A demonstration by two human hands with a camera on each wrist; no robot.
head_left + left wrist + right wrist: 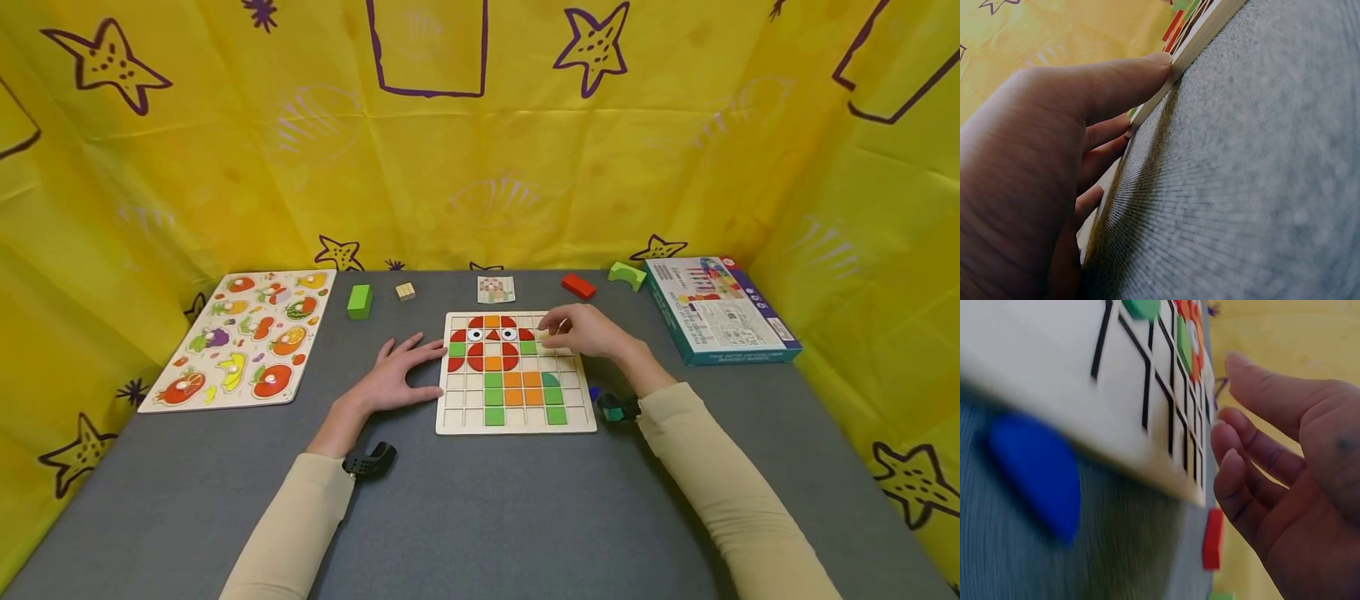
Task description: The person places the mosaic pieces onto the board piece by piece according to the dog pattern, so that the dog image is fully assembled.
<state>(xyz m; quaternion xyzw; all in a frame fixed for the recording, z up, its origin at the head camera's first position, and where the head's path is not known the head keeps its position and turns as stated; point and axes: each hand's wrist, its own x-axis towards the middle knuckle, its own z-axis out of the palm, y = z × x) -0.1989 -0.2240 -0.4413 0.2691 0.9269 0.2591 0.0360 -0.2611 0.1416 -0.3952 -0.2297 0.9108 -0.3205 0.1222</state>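
Note:
A white wooden grid board (454,417) lies on the table with red, orange and green pieces set in it, two of them printed with eyes. My left hand (401,379) rests at the board's left edge, fingers extended; in the left wrist view the thumb (1129,81) touches the rim. Over the upper right squares hovers my right hand (585,331), fingers loosely bent. Nothing shows between its thumb and fingertips in the right wrist view. A blue rounded piece (1038,472) lies on the table beside the board's right edge, partly hidden by the right wrist in the head view.
Behind the board lies a small picture card (496,290). A green block (360,302), small wooden block (405,292), red block (578,286) and green arch (627,276) stand around it. A fruit puzzle (247,333) lies left, a game box (716,312) right.

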